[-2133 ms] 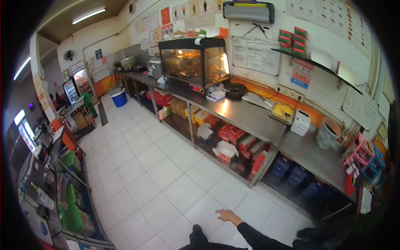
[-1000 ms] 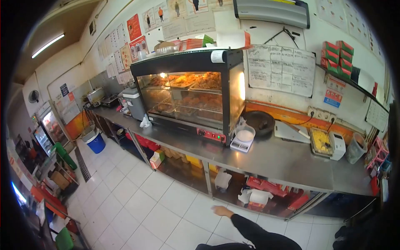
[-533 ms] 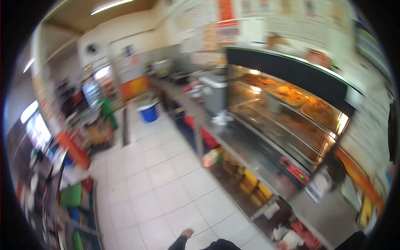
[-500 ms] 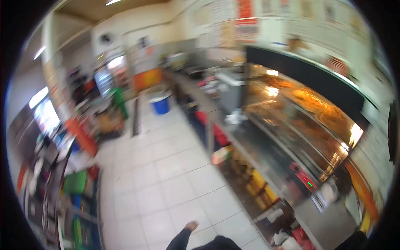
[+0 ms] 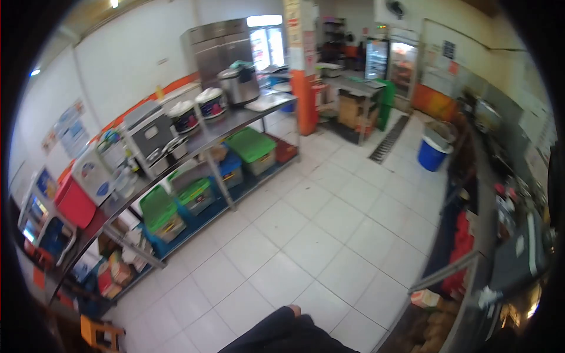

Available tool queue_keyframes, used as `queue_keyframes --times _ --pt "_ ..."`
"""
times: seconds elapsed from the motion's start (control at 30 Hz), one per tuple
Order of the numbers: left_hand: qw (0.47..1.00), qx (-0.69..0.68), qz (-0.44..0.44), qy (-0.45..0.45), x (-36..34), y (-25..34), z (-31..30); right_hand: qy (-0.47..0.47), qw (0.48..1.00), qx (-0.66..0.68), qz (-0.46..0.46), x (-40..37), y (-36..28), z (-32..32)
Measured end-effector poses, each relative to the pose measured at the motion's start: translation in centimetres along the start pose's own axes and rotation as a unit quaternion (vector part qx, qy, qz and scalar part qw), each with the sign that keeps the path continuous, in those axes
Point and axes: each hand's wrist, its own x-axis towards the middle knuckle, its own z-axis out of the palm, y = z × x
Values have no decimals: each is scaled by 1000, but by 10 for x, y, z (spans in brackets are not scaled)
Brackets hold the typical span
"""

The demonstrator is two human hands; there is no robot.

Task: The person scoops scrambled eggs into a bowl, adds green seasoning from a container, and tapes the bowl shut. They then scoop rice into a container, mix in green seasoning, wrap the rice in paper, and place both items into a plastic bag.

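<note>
My left hand [image 5: 296, 310] shows only as a small part beyond the end of a dark sleeve [image 5: 262, 335], low in the middle of the head view. Its fingers are too small and blurred to read, and no held thing can be made out. White floor tiles [image 5: 282, 265] lie below and around it. My right hand is out of view.
Along the left runs a steel table [image 5: 206, 132] with rice cookers [image 5: 210, 103] on top and green-lidded bins [image 5: 252, 145] underneath. An orange pillar [image 5: 303, 103] and a blue bucket [image 5: 432, 154] stand farther off. A counter [image 5: 479, 235] borders the right. An orange stool [image 5: 101, 334] sits lower left.
My view has swung left, bringing in the long steel table. The lit food display has nearly left the right edge. A dark sleeve at lower right is gone from view.
</note>
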Motion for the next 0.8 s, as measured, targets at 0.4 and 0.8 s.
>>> queue_keyframes --times 0.4,0.8 --pt "926 -278 -254 34 -31 -169 -11 46 884 222 -408 202 -513 -158" --pt "634 -570 -91 515 14 -406 -470 -124 961 -200 -142 293 -562 -20"
